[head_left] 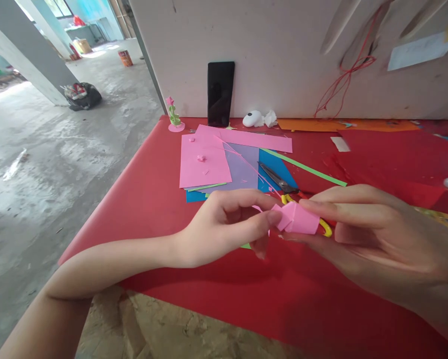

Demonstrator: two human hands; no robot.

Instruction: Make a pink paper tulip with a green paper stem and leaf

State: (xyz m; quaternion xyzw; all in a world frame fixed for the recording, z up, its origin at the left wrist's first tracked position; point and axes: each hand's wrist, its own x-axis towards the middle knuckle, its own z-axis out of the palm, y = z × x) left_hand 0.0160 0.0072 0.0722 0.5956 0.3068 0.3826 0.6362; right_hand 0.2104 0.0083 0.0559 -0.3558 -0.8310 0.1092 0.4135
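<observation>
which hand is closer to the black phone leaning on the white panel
Left. The left hand is in front of the phone, with paper sheets between; the right hand is also in front, but farther off to the right.

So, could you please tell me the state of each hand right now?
Left hand: closed, pinching the left end of the folded pink paper.
Right hand: closed, holding the same paper further right.

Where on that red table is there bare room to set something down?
A patch on the left, bordered by the red table edge, pink sheet and left forearm; another between left hand, right hand and near edge. The middle is crowded: scissors, green strip, folded pink paper.
</observation>
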